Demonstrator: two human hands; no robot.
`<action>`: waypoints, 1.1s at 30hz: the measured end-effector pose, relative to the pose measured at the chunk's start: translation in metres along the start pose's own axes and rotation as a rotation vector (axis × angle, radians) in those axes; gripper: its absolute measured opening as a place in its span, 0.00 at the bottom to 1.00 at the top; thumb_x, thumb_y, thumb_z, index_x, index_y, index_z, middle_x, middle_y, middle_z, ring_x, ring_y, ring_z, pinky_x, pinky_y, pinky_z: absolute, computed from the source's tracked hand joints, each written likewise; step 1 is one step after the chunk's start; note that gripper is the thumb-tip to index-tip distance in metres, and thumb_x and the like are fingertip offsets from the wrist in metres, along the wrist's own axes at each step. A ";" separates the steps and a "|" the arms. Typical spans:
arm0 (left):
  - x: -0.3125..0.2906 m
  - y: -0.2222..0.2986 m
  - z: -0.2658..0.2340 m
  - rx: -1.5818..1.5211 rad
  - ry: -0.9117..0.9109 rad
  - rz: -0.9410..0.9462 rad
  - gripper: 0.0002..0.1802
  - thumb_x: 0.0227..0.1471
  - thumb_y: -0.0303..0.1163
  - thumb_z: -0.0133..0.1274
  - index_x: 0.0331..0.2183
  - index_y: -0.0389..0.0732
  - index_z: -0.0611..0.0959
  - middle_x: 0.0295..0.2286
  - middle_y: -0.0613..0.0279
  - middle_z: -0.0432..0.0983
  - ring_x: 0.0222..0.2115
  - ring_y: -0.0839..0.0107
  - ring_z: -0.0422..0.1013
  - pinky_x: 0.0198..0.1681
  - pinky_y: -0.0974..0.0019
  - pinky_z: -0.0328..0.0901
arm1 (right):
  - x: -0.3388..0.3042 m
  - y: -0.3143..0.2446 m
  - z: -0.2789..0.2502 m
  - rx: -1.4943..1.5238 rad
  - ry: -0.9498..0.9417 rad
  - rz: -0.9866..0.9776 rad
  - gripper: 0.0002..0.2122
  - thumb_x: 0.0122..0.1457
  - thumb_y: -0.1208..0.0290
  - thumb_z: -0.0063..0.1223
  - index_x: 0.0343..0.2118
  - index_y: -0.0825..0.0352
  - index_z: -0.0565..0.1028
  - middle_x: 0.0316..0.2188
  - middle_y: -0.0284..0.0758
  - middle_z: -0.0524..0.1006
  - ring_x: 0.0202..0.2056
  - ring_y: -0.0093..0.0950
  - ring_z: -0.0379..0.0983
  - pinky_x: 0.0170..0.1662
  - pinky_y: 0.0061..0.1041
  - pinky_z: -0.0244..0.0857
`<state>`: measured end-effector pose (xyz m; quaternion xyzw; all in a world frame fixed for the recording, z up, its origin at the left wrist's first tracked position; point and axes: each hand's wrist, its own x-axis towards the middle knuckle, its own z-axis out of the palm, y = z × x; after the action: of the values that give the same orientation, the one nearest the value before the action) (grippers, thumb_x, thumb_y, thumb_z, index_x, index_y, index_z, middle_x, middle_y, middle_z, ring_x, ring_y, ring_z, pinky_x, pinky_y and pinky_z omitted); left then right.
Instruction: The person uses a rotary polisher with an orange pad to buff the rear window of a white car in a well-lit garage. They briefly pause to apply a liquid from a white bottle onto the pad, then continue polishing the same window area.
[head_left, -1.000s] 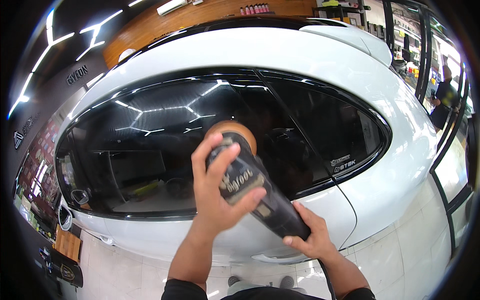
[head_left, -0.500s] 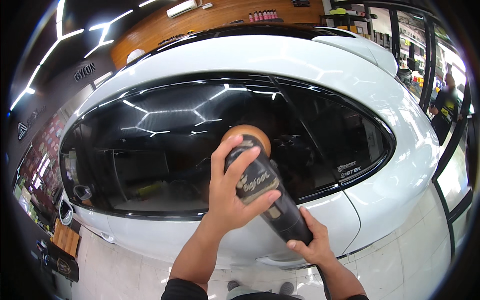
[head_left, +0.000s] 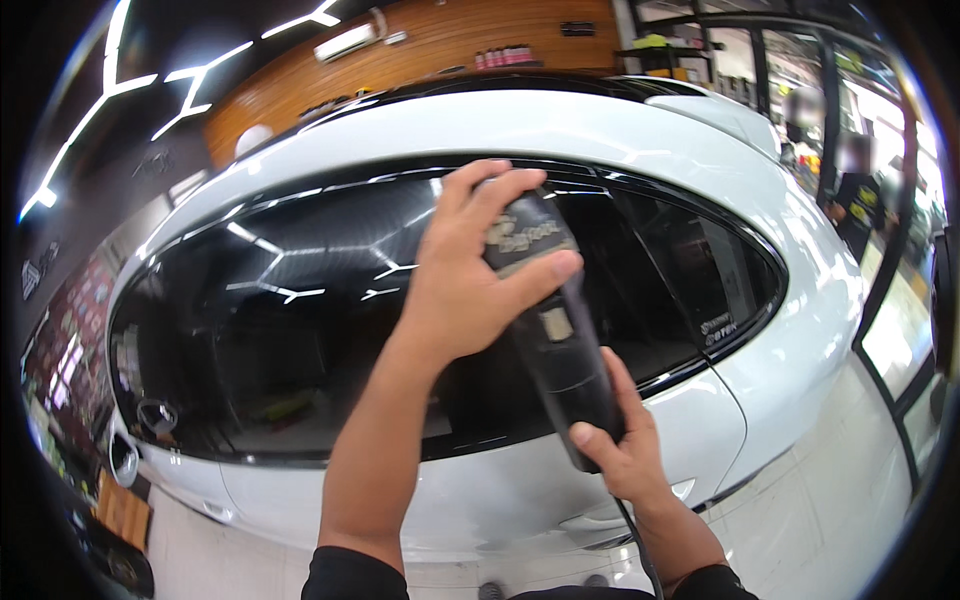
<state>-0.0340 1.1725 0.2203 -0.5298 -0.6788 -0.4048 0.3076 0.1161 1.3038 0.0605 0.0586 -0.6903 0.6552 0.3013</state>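
Observation:
A black car polisher [head_left: 548, 350] lies slantwise in front of the dark side window [head_left: 300, 370] of a white car [head_left: 440, 125]. My left hand [head_left: 470, 265] is wrapped over its head, thumb across the top and fingers over the far end. Its rear grip is held by my right hand [head_left: 625, 445], with the thumb on top. The polisher's head reaches the upper part of the window, but its pad is hidden, so contact with the glass cannot be seen. From the rear end a dark cord [head_left: 637, 535] runs down along my right forearm.
Below the window is a door handle [head_left: 600, 525], and a side mirror [head_left: 123, 458] stands out at the left. A wooden box [head_left: 123, 510] is on the floor at lower left. Two people are beyond the car at right, one in a dark shirt [head_left: 858, 210], near a black-framed glass partition [head_left: 830, 110].
Both hands have carried the polisher up the window, toward its top edge. The orange pad, visible before, is now hidden. My view has shifted slightly, and a second person appears at right.

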 end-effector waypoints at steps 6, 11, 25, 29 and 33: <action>-0.004 -0.012 -0.024 -0.068 0.036 0.006 0.34 0.43 0.41 0.69 0.52 0.41 0.79 0.54 0.49 0.66 0.53 0.56 0.68 0.57 0.57 0.64 | 0.004 -0.008 0.020 -0.095 -0.043 0.025 0.41 0.56 0.58 0.64 0.70 0.65 0.56 0.52 0.48 0.74 0.51 0.35 0.74 0.56 0.31 0.65; 0.006 0.007 0.015 -0.038 -0.081 0.041 0.36 0.42 0.45 0.69 0.53 0.42 0.79 0.53 0.51 0.67 0.55 0.56 0.67 0.59 0.58 0.61 | -0.016 0.005 -0.002 0.034 0.076 0.026 0.41 0.57 0.59 0.63 0.70 0.65 0.55 0.52 0.46 0.76 0.50 0.33 0.75 0.56 0.31 0.65; -0.008 -0.006 -0.018 0.102 -0.008 0.086 0.35 0.43 0.45 0.66 0.52 0.42 0.79 0.53 0.50 0.69 0.55 0.56 0.66 0.60 0.55 0.61 | -0.003 0.015 0.018 -0.032 -0.046 -0.007 0.42 0.55 0.56 0.65 0.69 0.67 0.56 0.57 0.47 0.72 0.55 0.37 0.73 0.59 0.32 0.63; -0.008 -0.005 -0.003 0.018 -0.040 0.061 0.36 0.42 0.47 0.69 0.52 0.45 0.79 0.53 0.48 0.67 0.53 0.49 0.67 0.57 0.54 0.64 | -0.016 0.016 0.035 0.212 0.124 0.024 0.43 0.55 0.62 0.63 0.69 0.70 0.52 0.57 0.44 0.71 0.54 0.33 0.72 0.58 0.31 0.64; -0.009 -0.028 -0.055 0.046 0.014 0.082 0.35 0.42 0.45 0.69 0.52 0.43 0.79 0.52 0.49 0.68 0.54 0.51 0.67 0.56 0.56 0.64 | 0.000 0.004 0.080 0.200 0.053 -0.004 0.42 0.57 0.62 0.63 0.70 0.70 0.52 0.57 0.44 0.71 0.55 0.31 0.70 0.59 0.30 0.62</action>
<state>-0.0590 1.1170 0.2325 -0.5471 -0.6634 -0.3800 0.3408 0.0872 1.2293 0.0605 0.0722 -0.6131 0.7216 0.3134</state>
